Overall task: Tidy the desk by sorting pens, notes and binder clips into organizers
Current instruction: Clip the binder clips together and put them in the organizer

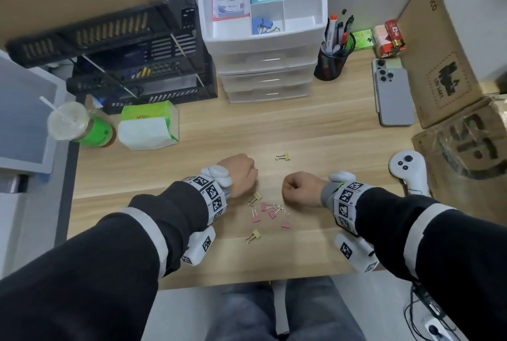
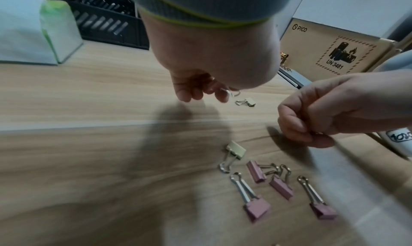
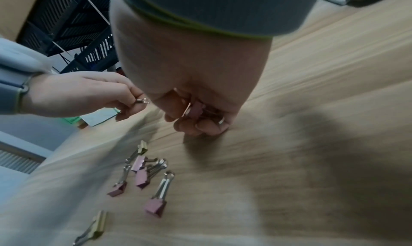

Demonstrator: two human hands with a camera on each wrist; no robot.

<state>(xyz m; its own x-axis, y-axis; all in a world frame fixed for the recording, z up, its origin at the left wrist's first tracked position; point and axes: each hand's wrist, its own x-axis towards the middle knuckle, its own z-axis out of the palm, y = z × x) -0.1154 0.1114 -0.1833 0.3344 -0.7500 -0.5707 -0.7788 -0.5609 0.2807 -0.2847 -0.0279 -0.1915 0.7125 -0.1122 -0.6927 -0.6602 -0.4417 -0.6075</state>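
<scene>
Both hands hover low over the wooden desk (image 1: 192, 134), fingers curled. My left hand (image 1: 253, 173) pinches a small binder clip; only its wire loop (image 2: 234, 93) shows. My right hand (image 1: 286, 187) grips a pink binder clip (image 3: 196, 111) inside its curled fingers (image 3: 200, 126). Between and just behind the hands lie several loose pink clips (image 1: 271, 211) and a yellow clip (image 1: 256, 197). Another yellow clip (image 1: 284, 156) lies ahead of the hands, and a third (image 1: 254, 235) nearer the desk edge. The white drawer organizer (image 1: 263, 36) at the back holds blue and teal clips and notes.
A black mesh pen cup (image 1: 330, 63) stands right of the organizer. Two phones (image 1: 393, 93), a white controller (image 1: 408, 173) and cardboard boxes (image 1: 439, 47) are on the right. A tissue pack (image 1: 149, 126), a lidded cup (image 1: 74, 125) and black file trays (image 1: 123, 60) fill the left.
</scene>
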